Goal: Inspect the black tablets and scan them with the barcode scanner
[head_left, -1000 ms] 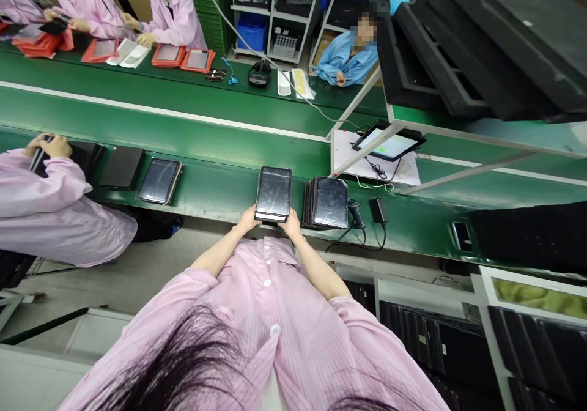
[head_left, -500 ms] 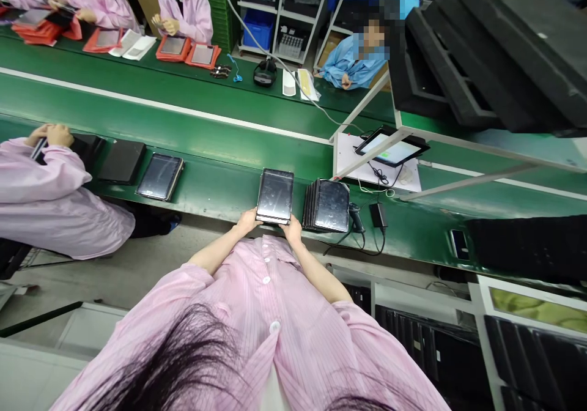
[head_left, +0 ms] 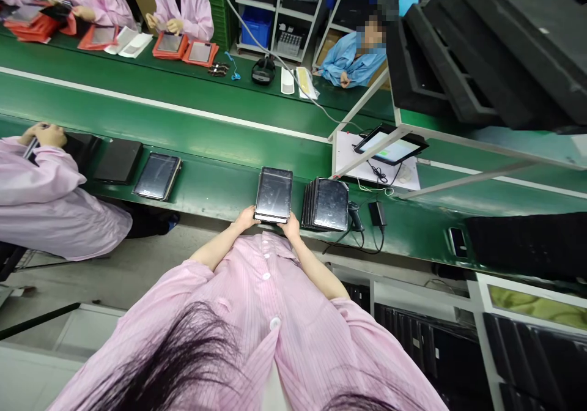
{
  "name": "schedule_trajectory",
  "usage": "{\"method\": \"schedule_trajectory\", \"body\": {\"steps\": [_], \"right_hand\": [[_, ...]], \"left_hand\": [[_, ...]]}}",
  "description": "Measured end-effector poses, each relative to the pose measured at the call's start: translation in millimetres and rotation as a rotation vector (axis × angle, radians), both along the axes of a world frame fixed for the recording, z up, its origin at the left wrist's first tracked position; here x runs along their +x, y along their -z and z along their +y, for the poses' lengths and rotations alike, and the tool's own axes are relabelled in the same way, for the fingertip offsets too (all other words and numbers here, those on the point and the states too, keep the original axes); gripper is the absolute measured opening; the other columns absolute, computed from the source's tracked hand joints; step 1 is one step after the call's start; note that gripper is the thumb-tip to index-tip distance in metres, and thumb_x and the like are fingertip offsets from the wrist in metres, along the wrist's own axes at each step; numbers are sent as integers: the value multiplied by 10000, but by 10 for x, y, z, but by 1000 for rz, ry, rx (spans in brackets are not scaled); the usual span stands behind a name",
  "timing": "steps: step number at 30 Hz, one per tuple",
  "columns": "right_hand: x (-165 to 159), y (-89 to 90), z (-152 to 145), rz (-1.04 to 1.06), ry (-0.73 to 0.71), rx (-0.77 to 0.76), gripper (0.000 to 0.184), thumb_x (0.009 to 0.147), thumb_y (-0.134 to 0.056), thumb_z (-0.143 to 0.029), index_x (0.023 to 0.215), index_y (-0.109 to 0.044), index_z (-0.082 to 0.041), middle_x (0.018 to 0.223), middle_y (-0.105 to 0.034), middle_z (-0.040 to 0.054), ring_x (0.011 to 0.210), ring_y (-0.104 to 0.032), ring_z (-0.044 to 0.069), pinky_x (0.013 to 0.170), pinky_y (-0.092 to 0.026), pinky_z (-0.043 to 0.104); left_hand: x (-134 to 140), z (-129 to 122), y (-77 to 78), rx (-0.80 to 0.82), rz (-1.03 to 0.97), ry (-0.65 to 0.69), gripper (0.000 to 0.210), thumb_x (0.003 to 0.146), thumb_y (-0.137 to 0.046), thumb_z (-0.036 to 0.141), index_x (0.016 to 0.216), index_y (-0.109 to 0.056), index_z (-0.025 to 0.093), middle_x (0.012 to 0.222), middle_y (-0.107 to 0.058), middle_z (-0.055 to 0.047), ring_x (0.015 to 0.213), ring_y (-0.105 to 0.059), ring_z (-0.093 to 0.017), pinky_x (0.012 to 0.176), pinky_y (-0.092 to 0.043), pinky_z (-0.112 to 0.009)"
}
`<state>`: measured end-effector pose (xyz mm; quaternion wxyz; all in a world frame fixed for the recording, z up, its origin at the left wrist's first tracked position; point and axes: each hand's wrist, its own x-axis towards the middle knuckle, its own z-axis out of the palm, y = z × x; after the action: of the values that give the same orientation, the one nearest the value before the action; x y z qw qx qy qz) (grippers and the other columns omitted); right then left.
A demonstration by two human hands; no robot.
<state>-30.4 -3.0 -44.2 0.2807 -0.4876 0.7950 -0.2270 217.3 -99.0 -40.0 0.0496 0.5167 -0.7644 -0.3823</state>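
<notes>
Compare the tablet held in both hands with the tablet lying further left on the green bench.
The held tablet is gripped at its near edge by the left hand and right hand; the left tablet lies untouched. The held tablet stands square to the bench edge; the left tablet sits skewed. Both are dark, glossy and screen-up.
</notes>
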Motion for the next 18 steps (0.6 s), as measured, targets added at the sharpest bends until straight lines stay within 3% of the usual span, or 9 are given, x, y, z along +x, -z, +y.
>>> {"method": "schedule_trajectory", "body": {"steps": [3,7,18], "right_hand": [[-38,-52,-83,21,22,71,685,846,-939,-234,1472,-663,-194,1401,-820,160,1281,-794,308,1169,-601,432],[-71,-157,-216,107,7,169,566,898,-942,-287,1395,-692,-186,1399,-813,193,1268,-799,318,1139,-601,428],[-96,-354,-306,166,-46,251,532,893,-983,-340,1335,-741,-171,1375,-805,193,1259,-797,323,1096,-604,398]], "left_hand": [[-65,-68,-42,-14,-15,-8,621,881,-958,224,1460,-750,137,1658,-686,-205,1524,-682,-332,1301,-515,-364],[-125,-131,-121,-8,-94,-33,466,971,-887,276,1394,-780,114,1480,-794,-213,1387,-759,-325,1205,-564,-352],[-139,-131,-190,17,-171,-47,377,1015,-849,335,1323,-807,121,1395,-831,-213,1287,-783,-309,1106,-578,-327]]}}
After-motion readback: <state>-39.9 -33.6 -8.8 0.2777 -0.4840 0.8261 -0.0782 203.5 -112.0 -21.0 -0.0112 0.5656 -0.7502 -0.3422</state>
